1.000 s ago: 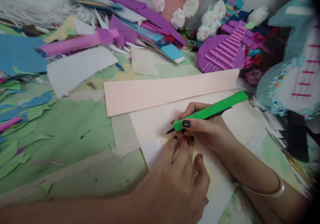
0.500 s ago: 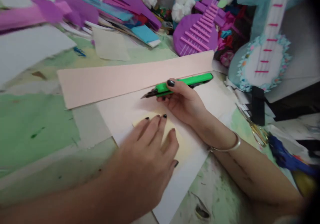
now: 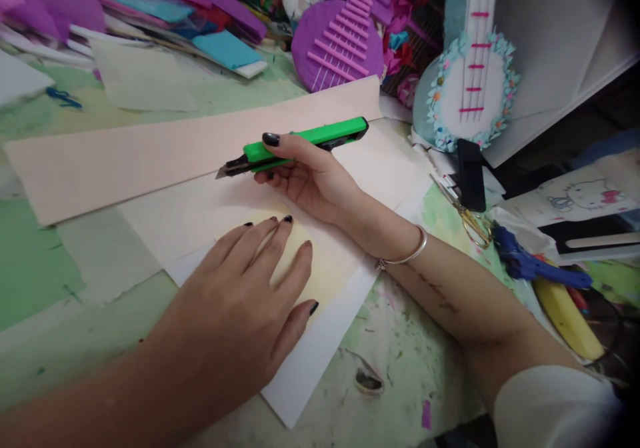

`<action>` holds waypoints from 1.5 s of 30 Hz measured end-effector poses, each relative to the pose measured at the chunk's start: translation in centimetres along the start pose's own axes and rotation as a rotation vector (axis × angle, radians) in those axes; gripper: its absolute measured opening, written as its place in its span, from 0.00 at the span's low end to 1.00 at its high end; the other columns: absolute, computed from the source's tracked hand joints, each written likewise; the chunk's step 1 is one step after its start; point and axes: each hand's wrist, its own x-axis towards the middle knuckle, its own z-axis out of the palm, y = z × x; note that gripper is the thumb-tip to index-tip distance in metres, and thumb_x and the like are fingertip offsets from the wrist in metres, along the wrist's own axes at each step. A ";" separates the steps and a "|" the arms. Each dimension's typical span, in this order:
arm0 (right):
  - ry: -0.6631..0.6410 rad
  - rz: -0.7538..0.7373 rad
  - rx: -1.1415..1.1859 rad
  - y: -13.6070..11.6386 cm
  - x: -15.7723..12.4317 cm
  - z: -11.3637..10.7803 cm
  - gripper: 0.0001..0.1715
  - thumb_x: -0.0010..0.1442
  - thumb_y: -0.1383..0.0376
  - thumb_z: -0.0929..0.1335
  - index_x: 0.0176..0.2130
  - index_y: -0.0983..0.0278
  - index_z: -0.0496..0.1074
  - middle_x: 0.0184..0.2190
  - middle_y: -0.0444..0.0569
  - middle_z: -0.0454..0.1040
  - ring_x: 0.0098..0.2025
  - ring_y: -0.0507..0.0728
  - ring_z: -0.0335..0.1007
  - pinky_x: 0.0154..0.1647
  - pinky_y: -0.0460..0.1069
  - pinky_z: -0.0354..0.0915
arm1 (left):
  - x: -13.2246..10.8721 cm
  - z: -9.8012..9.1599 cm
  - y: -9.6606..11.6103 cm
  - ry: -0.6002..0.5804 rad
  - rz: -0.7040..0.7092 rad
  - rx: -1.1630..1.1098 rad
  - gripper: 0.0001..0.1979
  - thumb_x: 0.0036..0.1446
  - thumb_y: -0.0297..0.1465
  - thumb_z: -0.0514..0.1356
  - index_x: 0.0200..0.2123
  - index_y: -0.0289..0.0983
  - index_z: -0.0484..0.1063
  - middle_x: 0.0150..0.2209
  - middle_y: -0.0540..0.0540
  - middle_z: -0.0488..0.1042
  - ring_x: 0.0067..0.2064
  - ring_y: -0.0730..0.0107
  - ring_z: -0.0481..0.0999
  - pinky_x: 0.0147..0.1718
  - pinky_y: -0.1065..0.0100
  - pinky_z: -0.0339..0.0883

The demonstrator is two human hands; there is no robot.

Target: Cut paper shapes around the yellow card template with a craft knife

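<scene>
My right hand (image 3: 315, 175) grips a green utility knife (image 3: 310, 138), its blade out and pointing left, just over the white paper (image 3: 295, 385). My left hand (image 3: 250, 281) lies with fingers spread on a small pale yellow sheet (image 3: 320, 278), which rests on the white paper. Most of the yellow sheet is hidden under that hand. Behind the knife runs a long pale pink strip of card (image 3: 150, 155), bent up along its length.
At the back stand a purple paper guitar (image 3: 330, 48) and a light blue one with a flowered edge (image 3: 473, 88). To the right lie gold-handled scissors (image 3: 473, 225), a black phone-like object (image 3: 471, 175) and a blue tool (image 3: 535, 258). Coloured scraps (image 3: 227, 49) pile up at back left.
The whole view has shifted, so everything appears further left and slightly higher. My right hand still holds the knife, and my left hand stays on the yellow sheet.
</scene>
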 end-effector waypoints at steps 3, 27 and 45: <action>0.006 0.007 -0.021 0.0 -0.1 0.0 0.07 0.55 0.59 0.71 0.32 0.60 0.73 0.34 0.40 0.79 0.35 0.50 0.75 0.41 0.44 0.71 | 0.1 0.0 -0.1 0.032 0.022 -0.018 0.21 0.62 0.34 0.53 0.50 0.26 0.75 0.51 0.24 0.73 0.53 0.35 0.72 0.47 0.40 0.70; 0.044 -0.022 0.017 -0.1 -0.5 0.7 0.10 0.49 0.63 0.76 0.30 0.63 0.74 0.30 0.43 0.77 0.31 0.49 0.72 0.36 0.44 0.68 | -0.4 0.4 0.7 0.091 -0.076 -0.045 0.21 0.63 0.36 0.52 0.50 0.29 0.75 0.54 0.29 0.73 0.56 0.40 0.71 0.52 0.44 0.68; 0.129 0.067 -0.236 -0.2 -2.4 1.9 0.13 0.51 0.60 0.76 0.24 0.64 0.73 0.19 0.45 0.76 0.19 0.51 0.71 0.18 0.44 0.66 | -0.4 0.9 0.7 0.114 -0.071 0.020 0.25 0.61 0.41 0.56 0.53 0.27 0.70 0.55 0.25 0.71 0.58 0.41 0.70 0.55 0.49 0.65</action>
